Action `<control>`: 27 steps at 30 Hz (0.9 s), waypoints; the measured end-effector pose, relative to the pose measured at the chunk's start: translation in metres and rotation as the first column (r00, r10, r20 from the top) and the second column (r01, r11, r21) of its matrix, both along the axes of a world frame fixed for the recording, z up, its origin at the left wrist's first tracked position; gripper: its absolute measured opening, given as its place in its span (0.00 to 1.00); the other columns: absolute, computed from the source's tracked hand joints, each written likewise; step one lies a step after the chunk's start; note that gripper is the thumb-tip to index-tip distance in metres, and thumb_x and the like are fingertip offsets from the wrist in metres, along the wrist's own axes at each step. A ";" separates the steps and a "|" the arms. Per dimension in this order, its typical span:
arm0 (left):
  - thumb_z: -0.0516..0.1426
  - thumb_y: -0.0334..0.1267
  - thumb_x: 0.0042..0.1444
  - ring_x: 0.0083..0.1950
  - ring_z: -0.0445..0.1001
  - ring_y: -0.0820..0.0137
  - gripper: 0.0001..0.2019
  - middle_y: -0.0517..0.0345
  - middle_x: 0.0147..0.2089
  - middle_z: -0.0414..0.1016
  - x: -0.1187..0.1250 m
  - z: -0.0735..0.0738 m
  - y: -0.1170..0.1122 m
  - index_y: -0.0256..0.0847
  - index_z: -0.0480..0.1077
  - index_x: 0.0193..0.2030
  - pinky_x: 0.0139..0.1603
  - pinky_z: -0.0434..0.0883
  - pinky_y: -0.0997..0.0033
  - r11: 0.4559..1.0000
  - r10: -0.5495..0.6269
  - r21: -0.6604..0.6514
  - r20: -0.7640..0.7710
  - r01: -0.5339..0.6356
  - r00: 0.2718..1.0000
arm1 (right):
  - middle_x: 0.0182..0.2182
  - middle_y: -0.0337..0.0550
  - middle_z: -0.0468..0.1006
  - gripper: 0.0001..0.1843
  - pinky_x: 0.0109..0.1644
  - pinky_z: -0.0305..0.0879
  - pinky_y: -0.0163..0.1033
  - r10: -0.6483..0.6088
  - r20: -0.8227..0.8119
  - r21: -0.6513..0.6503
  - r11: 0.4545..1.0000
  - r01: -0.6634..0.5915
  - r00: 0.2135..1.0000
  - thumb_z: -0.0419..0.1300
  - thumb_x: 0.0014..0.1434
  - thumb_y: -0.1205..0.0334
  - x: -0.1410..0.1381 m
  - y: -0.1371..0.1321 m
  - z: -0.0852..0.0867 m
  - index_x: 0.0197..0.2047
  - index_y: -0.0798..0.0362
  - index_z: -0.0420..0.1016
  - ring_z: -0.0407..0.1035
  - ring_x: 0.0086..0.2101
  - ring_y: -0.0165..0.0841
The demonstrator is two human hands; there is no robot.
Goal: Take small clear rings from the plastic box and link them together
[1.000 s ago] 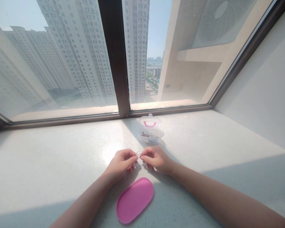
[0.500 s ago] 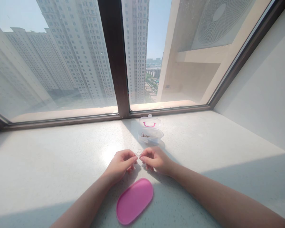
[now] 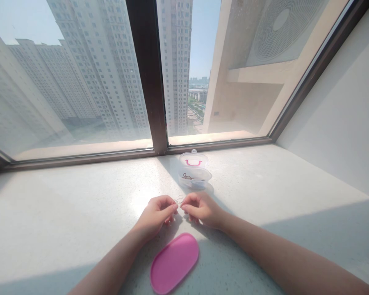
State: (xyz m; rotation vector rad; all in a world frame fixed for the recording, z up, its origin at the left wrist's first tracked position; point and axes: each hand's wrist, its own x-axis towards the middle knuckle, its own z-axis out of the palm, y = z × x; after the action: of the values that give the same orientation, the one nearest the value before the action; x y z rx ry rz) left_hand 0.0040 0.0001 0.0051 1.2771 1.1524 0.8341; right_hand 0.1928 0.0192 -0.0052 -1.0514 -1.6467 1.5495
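Observation:
My left hand (image 3: 158, 211) is closed in a pinch of thumb and fingertips on a thin, looped metal wire piece (image 3: 180, 198). From the other side my right hand (image 3: 203, 210) pinches the same thin wire, or a second one linked with it; I cannot tell which. Its small loops rise between the two sets of fingertips, which are almost touching. Just beyond the hands stands a clear plastic box (image 3: 195, 182) with its lid (image 3: 193, 159) raised and brownish wire pieces (image 3: 188, 176) inside. Nearer to me lies a shallow pink oval tray (image 3: 175, 264).
The hands are over a pale speckled windowsill (image 3: 80, 213) with sunlit and shaded areas. A dark window frame (image 3: 160, 135) borders it at the back, and a white wall (image 3: 338, 114) rises on the right.
Both hands keep their pinch on the wire, with only tiny finger shifts. Hands, box and tray all appear slightly lower in view, as the camera has tilted a little.

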 end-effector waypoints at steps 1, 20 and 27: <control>0.60 0.45 0.52 0.21 0.65 0.75 0.13 0.61 0.21 0.70 0.000 -0.001 0.000 0.36 0.71 0.28 0.24 0.62 0.76 1.000 0.000 0.002 -0.005 0.000 1.000 | 0.17 0.37 0.70 0.09 0.18 0.58 0.28 0.001 -0.001 0.000 1.000 -0.001 1.000 0.61 0.55 0.59 0.000 0.000 0.000 0.32 0.58 0.74 0.64 0.16 0.25; 0.61 0.46 0.51 0.22 0.65 0.75 0.13 0.60 0.23 0.71 0.001 -0.002 0.001 0.36 0.70 0.28 0.25 0.64 0.75 1.000 0.022 -0.014 -0.010 -0.022 1.000 | 0.19 0.37 0.71 0.10 0.17 0.58 0.28 -0.003 -0.005 -0.010 1.000 0.003 1.000 0.61 0.55 0.58 0.000 0.000 -0.003 0.32 0.58 0.73 0.65 0.17 0.25; 0.61 0.47 0.50 0.22 0.65 0.75 0.13 0.59 0.24 0.72 0.000 -0.003 0.000 0.37 0.71 0.28 0.26 0.64 0.75 1.000 0.017 -0.008 -0.006 -0.018 1.000 | 0.17 0.36 0.70 0.09 0.18 0.58 0.28 0.000 0.013 -0.003 1.000 0.000 1.000 0.60 0.55 0.59 0.000 -0.001 0.001 0.31 0.58 0.74 0.63 0.16 0.24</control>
State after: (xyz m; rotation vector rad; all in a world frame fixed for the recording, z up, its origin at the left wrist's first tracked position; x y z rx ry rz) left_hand 0.0041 -0.0001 0.0022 1.2653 1.1725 0.8379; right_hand 0.1928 0.0183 -0.0037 -1.0652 -1.6527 1.5490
